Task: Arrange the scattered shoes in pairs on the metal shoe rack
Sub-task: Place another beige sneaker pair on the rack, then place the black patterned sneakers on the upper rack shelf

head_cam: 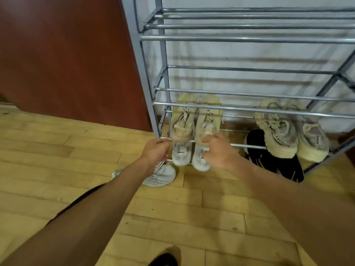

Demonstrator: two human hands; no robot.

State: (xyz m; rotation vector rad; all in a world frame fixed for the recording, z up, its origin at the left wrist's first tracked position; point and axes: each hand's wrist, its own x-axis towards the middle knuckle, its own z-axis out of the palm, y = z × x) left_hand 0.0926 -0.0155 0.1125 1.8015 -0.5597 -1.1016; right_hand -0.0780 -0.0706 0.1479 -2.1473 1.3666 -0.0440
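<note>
Grey metal tube shoe rack (pixel 249 39), dull silver bars, darker grey joints. On the rack's left side, pair of pale yellow-beige knit sneakers (pixel 182 121) with cream laces. Just below them, pair of white mesh sneakers (pixel 181 154) with small black heel lettering. On the floor left of the rack's front, single white sneaker (pixel 163 176) with rows of black printed text. On the rack's right side, pair of beige-and-grey knit sneakers (pixel 278 129), white heel straps, black letters. Under those, black shoe (pixel 269 160) with thin neon-green line. Yellow wood plank floor (pixel 57 150). Red-brown panel (pixel 67 54) left of rack; white backdrop (pixel 249 52) behind.
</note>
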